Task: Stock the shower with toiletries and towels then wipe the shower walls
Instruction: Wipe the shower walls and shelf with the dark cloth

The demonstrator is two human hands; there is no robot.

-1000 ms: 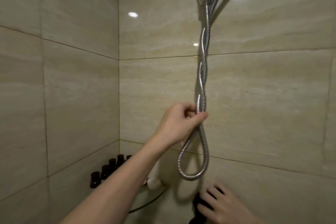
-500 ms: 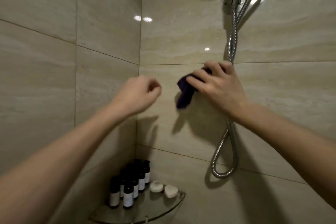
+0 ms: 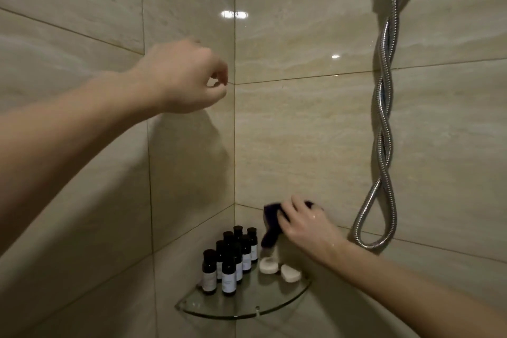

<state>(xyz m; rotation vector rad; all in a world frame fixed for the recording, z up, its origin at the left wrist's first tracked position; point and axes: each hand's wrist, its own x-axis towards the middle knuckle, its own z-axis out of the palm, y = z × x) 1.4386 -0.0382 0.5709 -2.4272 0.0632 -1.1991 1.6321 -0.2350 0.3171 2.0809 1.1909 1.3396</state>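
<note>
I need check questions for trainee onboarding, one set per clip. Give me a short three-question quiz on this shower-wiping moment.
1. Multiple choice: what does the right hand press against the tiled wall? A) a white towel B) a dark purple cloth C) a yellow sponge
2. True or false: the left hand holds nothing.
3. Fill in: on the glass corner shelf, the dark bottles stand to the ___ of the white soaps.
Key: 1 B. 2 true. 3 left.
</note>
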